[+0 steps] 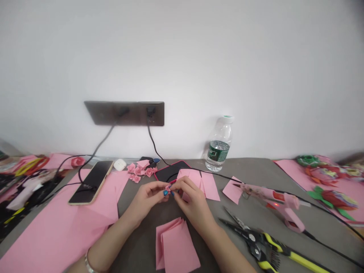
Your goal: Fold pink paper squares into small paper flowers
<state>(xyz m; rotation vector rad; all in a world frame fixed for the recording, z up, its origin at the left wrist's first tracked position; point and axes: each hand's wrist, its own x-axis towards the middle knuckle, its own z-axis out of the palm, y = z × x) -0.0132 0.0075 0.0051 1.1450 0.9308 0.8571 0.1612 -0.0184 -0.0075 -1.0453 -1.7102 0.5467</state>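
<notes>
My left hand (150, 196) and my right hand (188, 192) meet over the middle of the table, fingertips pinched together. Between them is a small folded pink paper piece (167, 188), mostly covered by the fingers. Just behind the hands lies a cluster of small pink paper roses (137, 171). Squares of pink paper (210, 186) rest behind the right hand, partly over a dark red-edged pad (173, 171). In front of the hands sits a folded stack of pink paper (179, 246).
On the right are a pink glue gun (280, 203) with a lit red light and black-yellow pliers (257, 242). A water bottle (219, 146) stands by the wall. A phone (91, 182) lies on a pink sheet (65, 239) at left. Black cables run from a wall socket (127, 113).
</notes>
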